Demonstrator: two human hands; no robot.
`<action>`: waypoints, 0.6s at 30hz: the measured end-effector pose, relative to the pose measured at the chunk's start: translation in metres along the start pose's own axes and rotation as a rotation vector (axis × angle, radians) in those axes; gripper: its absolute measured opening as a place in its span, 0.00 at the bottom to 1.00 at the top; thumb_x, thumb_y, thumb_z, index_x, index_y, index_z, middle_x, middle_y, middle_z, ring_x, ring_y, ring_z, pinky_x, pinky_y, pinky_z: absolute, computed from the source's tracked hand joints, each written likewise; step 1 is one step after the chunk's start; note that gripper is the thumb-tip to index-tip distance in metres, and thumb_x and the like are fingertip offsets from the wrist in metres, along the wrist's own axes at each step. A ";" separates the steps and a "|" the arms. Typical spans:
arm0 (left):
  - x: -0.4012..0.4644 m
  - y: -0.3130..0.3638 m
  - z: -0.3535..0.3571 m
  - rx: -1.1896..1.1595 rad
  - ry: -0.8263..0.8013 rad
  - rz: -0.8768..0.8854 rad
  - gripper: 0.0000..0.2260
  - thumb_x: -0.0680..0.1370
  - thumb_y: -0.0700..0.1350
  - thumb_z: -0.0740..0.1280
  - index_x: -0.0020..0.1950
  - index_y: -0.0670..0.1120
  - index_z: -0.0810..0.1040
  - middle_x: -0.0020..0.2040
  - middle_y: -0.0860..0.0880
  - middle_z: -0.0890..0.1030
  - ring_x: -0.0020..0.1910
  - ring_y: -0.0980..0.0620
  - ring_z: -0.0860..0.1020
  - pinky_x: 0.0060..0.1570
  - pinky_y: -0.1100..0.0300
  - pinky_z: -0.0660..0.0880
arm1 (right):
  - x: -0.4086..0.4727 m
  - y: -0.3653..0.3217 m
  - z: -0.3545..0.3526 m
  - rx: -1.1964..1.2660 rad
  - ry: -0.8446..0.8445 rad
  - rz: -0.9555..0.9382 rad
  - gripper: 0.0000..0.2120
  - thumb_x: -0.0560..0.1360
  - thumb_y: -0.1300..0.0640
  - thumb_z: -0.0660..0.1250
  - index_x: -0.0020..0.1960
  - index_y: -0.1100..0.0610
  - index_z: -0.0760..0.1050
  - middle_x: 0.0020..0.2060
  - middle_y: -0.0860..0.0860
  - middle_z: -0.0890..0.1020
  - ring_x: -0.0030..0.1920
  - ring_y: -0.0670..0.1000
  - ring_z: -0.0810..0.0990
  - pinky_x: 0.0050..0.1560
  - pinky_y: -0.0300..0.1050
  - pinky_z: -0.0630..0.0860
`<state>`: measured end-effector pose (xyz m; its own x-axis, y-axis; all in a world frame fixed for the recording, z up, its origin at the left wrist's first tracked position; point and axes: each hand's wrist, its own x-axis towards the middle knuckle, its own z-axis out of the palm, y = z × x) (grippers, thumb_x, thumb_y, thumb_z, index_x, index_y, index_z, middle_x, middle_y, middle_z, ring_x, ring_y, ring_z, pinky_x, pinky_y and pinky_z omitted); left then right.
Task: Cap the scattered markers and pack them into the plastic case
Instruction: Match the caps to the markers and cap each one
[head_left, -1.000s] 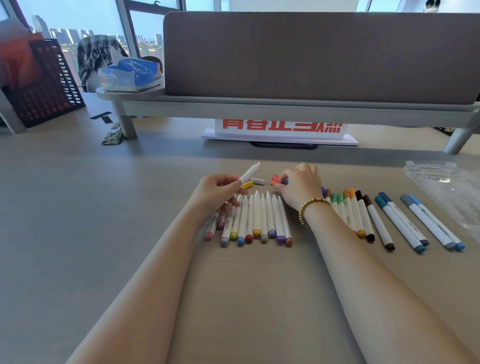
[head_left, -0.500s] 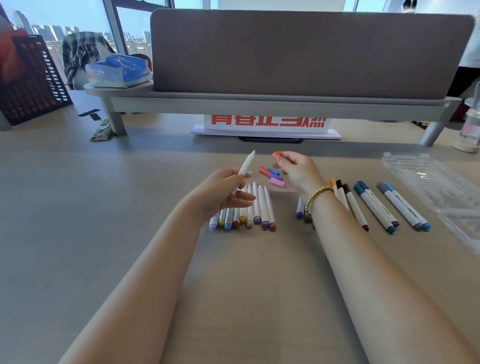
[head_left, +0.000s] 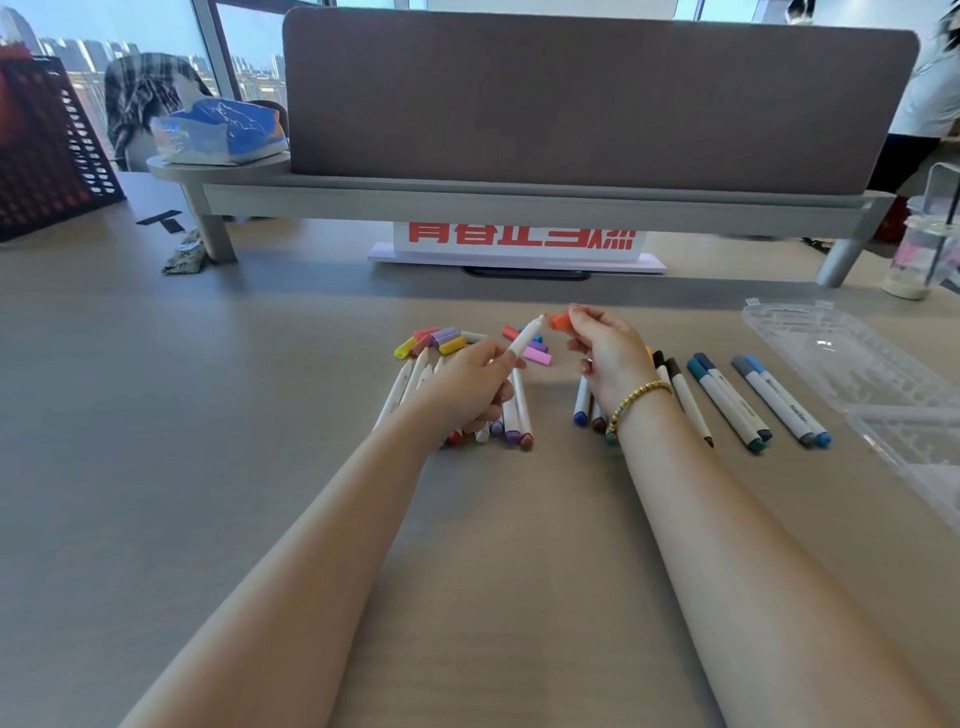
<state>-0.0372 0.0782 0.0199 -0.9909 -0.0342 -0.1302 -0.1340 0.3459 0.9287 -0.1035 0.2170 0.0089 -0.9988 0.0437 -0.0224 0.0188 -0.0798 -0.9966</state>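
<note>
From the head camera, the left hand (head_left: 470, 387) holds one white marker (head_left: 525, 338) pinched in its fingers. The marker is long and thin. It slants up and to the right, and its bare tip points at the right hand (head_left: 605, 353). The right hand pinches a small orange cap (head_left: 560, 321) between thumb and finger. The cap sits just beside the tip of the marker, a little to its right, almost touching. The open end of the cap seems to face the tip, but it is too small to be sure.

I think the next move is to slide the cap to the left, along the line of the marker, until it sits on. The two must line up or the cap may slip off to the side.

Both hands are over the middle of the table (head_left: 260, 415). Under the left hand lie more uncapped markers (head_left: 514, 415), and loose caps (head_left: 441, 340) lie just past them toward the far edge. Capped markers (head_left: 727, 400) lie to the right. The plastic case (head_left: 841, 358) is open near the right edge, well apart from the hands
</note>
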 end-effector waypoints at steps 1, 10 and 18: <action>0.001 0.000 0.001 0.027 -0.014 -0.005 0.10 0.83 0.46 0.53 0.53 0.45 0.72 0.33 0.48 0.69 0.24 0.55 0.62 0.18 0.69 0.59 | 0.001 0.000 0.001 -0.019 0.010 -0.011 0.04 0.79 0.56 0.61 0.50 0.54 0.75 0.50 0.54 0.79 0.41 0.46 0.72 0.35 0.37 0.67; -0.001 -0.002 -0.003 0.042 -0.057 -0.011 0.11 0.83 0.46 0.52 0.53 0.46 0.74 0.33 0.48 0.68 0.24 0.55 0.62 0.20 0.68 0.59 | 0.002 -0.004 0.000 -0.056 0.046 -0.067 0.07 0.81 0.57 0.57 0.53 0.55 0.73 0.52 0.53 0.83 0.39 0.44 0.70 0.34 0.36 0.65; -0.003 -0.003 -0.002 -0.012 -0.064 -0.015 0.10 0.83 0.46 0.53 0.50 0.46 0.72 0.32 0.49 0.64 0.25 0.55 0.60 0.20 0.67 0.59 | -0.004 -0.006 0.004 -0.151 -0.062 -0.092 0.08 0.81 0.57 0.57 0.49 0.55 0.75 0.46 0.50 0.83 0.40 0.44 0.71 0.37 0.37 0.66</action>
<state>-0.0340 0.0752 0.0186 -0.9859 0.0204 -0.1659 -0.1496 0.3345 0.9305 -0.0996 0.2129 0.0148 -0.9974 -0.0178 0.0700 -0.0711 0.0725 -0.9948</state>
